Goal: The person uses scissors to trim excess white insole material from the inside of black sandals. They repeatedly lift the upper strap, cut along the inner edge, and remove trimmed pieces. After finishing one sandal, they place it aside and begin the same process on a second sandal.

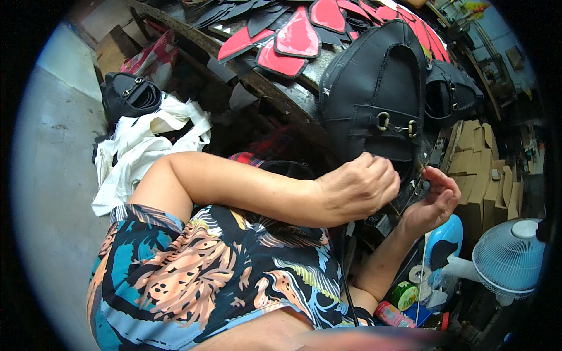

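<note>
A large black leather shoe upper (366, 82) with a gold horsebit buckle lies at the table edge, its strap end toward me. My left hand (363, 184) is at its near end, fingers curled together in a pinch; whatever they hold is hidden. To the right, my right hand (433, 202) is raised beside the same end, palm inward, with loosely bent fingers and the thumb apart. I see nothing plainly held in it. A thin line runs between the hands, too fine to identify.
Pink-faced black leather pieces (297, 36) are piled on the table. Another black shoe upper (448, 88) sits to the right, beside cardboard boxes (474, 167). A white-and-blue fan (508, 257) stands at lower right. White cloth (134, 137) and more black uppers (133, 96) lie at left.
</note>
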A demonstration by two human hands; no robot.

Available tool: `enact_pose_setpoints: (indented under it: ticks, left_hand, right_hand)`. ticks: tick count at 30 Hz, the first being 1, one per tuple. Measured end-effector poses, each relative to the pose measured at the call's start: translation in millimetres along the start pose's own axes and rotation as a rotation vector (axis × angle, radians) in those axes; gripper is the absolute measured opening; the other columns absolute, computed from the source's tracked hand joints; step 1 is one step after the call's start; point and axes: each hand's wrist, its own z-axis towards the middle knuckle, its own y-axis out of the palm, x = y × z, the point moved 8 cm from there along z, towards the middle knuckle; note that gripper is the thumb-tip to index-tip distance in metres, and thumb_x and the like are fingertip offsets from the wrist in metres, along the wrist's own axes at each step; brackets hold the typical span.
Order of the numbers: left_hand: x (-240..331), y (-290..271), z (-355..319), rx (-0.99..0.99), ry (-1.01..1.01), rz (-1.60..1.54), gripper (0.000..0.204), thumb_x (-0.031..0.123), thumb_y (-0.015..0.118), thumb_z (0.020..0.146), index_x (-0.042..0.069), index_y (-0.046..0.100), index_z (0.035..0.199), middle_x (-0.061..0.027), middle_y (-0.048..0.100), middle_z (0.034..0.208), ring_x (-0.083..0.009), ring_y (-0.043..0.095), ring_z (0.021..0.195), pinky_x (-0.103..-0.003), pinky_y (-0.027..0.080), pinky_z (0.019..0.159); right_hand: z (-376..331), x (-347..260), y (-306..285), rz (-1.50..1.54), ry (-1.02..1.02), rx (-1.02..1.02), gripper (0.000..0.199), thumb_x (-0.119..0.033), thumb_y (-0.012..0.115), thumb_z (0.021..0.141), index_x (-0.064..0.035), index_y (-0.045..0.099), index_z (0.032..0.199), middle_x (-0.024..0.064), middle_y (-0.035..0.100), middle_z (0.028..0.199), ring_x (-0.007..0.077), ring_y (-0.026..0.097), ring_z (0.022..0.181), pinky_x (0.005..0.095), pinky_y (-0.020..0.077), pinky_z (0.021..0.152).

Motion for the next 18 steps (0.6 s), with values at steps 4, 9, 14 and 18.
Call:
enact_pose_setpoints:
  ticks: [4,9,14,18]
  left_hand:
    - [3.4,4.8,9.1,-0.005,0.002,0.067,0.053,0.032,0.060,0.085,0.001,0.058,0.128,-0.0138,0.062,0.107,-0.0239,0.056,0.099,-0.033,0.043,0.079]
    - [2.6,13.3,14.3,0.032,-0.053,0.093,0.044,0.023,0.055,0.090,0.005,0.059,0.130,-0.0056,0.058,0.093,-0.0206,0.051,0.093,-0.033,0.039,0.073]
    - [1.4,10.1,16.0,0.170,0.027,0.115,0.039,0.023,0.058,0.085,0.005,0.063,0.119,-0.0015,0.055,0.086,-0.0180,0.050,0.090,-0.031,0.038,0.072]
    - [-15.6,-3.2,17.7,0.201,0.078,-0.048,0.036,0.022,0.061,0.077,0.006,0.066,0.109,-0.0014,0.056,0.087,-0.0181,0.051,0.087,-0.031,0.040,0.070]
  right_hand:
    - [2.2,27.0,2.1,-0.104,0.044,-0.018,0.036,-0.032,0.042,0.109,0.0001,0.059,0.110,0.0177,0.070,0.101,0.0241,0.069,0.093,0.0371,0.0555,0.089]
    - [-8.2,64.8,5.3,-0.174,0.125,-0.031,0.038,-0.035,0.045,0.109,0.0000,0.061,0.112,0.0143,0.068,0.104,0.0214,0.067,0.096,0.0359,0.0521,0.092]
    - [-15.8,80.1,3.1,-0.174,0.161,-0.027,0.043,-0.039,0.048,0.107,0.0014,0.062,0.115,0.0118,0.064,0.109,0.0197,0.063,0.100,0.0341,0.0495,0.092]
    - [-15.8,78.4,2.0,-0.182,0.159,-0.039,0.042,-0.038,0.050,0.107,0.0018,0.059,0.119,0.0131,0.063,0.111,0.0204,0.064,0.100,0.0365,0.0504,0.093]
